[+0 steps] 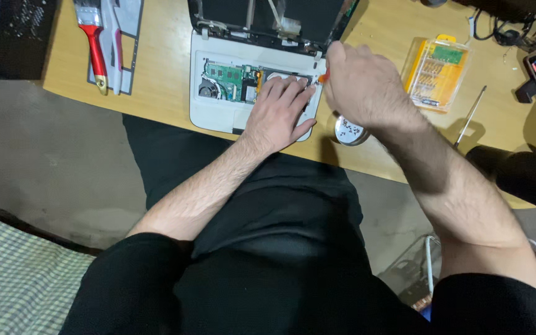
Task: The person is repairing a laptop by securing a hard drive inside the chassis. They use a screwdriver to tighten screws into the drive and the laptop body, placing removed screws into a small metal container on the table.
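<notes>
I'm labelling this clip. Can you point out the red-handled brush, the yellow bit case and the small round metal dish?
red-handled brush [96,53], head view, middle of the red handle
yellow bit case [437,73], head view, centre of the clear lid
small round metal dish [348,132], head view, visible inside

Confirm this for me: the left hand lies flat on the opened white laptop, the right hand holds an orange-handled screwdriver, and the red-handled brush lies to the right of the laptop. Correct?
Not quite. In the head view the red-handled brush lies to the left of the laptop, not the right. The rest stands: the left hand lies flat on the opened machine, and the right hand grips an orange-handled screwdriver.
</notes>
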